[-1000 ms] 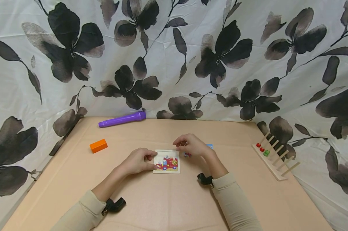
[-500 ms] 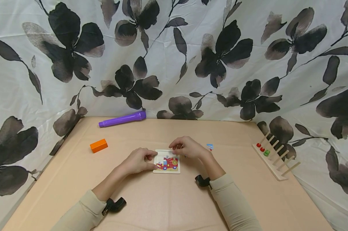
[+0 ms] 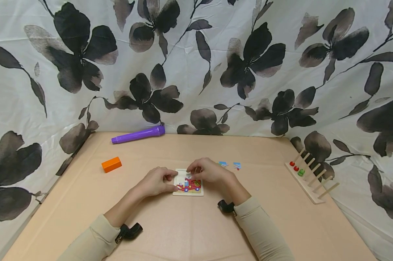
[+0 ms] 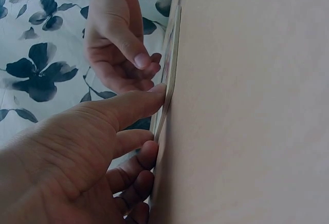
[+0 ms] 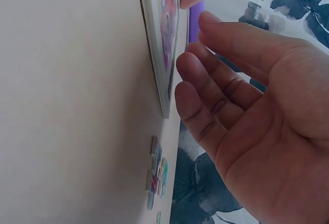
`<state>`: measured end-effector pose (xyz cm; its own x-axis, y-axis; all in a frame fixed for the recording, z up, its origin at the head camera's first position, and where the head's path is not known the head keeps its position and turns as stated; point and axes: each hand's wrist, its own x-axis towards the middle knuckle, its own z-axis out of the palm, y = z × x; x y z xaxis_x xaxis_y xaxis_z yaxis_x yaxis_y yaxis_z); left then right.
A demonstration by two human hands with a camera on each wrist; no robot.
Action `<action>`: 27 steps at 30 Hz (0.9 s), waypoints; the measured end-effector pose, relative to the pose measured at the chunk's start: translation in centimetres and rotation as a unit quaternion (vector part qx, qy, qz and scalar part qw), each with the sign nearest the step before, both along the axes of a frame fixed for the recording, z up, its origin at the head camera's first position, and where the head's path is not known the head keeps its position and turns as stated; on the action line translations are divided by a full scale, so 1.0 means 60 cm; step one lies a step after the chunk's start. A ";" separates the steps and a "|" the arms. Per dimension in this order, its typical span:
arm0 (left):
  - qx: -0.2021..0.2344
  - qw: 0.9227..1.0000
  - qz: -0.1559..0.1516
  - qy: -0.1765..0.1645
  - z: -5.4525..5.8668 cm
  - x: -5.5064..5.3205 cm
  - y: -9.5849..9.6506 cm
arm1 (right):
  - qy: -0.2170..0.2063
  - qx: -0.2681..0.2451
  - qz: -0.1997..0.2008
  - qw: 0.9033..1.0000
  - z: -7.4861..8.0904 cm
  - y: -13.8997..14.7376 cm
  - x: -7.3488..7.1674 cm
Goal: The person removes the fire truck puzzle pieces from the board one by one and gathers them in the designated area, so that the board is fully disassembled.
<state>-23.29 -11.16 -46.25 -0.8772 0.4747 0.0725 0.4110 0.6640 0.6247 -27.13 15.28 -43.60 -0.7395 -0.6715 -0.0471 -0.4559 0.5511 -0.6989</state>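
A small picture puzzle with a red vehicle in a pale frame lies at the middle of the table. My left hand holds its left edge, with thumb and fingertips against the rim in the left wrist view. My right hand hovers over the upper right corner of the puzzle, its fingers loosely bent; no thing shows between them in the right wrist view. Loose blue puzzle pieces, one of them a far piece and one a nearer piece, lie behind the right hand. Its palm hides part of the puzzle.
A purple marker-shaped tube lies at the back left, with an orange block in front of it. On the right stands a wooden peg rack with red and green beads. A floral cloth hangs behind the table.
My right hand has moved left and slightly toward me, over the puzzle's corner, uncovering blue pieces behind it. The left hand and puzzle have stayed in place.
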 end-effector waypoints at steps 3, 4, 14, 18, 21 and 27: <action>-0.001 1.000 0.001 -0.004 0.001 0.000 0.000 | 0.001 0.012 0.004 1.000 -0.001 -0.003 0.001; -0.001 1.000 0.000 -0.004 0.001 0.000 0.000 | 0.001 0.016 0.006 1.000 -0.001 -0.004 0.002; 0.005 1.000 -0.003 -0.001 0.002 0.001 -0.001 | 0.019 0.050 0.026 0.998 -0.008 -0.012 0.003; 0.007 1.000 -0.005 0.001 0.002 0.002 -0.001 | 0.029 0.058 0.033 0.997 -0.010 -0.014 0.003; 0.007 1.000 -0.006 0.003 0.002 0.002 -0.001 | 0.036 0.064 0.035 0.997 -0.010 -0.014 0.003; 0.008 1.000 -0.006 0.003 0.003 0.003 0.000 | 0.037 0.068 0.036 0.996 -0.009 -0.014 0.004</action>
<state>-23.13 -11.19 -46.04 -0.8710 0.4837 0.0859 0.4227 0.6487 0.6329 -26.88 14.42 -44.11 -0.6947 -0.7139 -0.0884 -0.5455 0.6029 -0.5822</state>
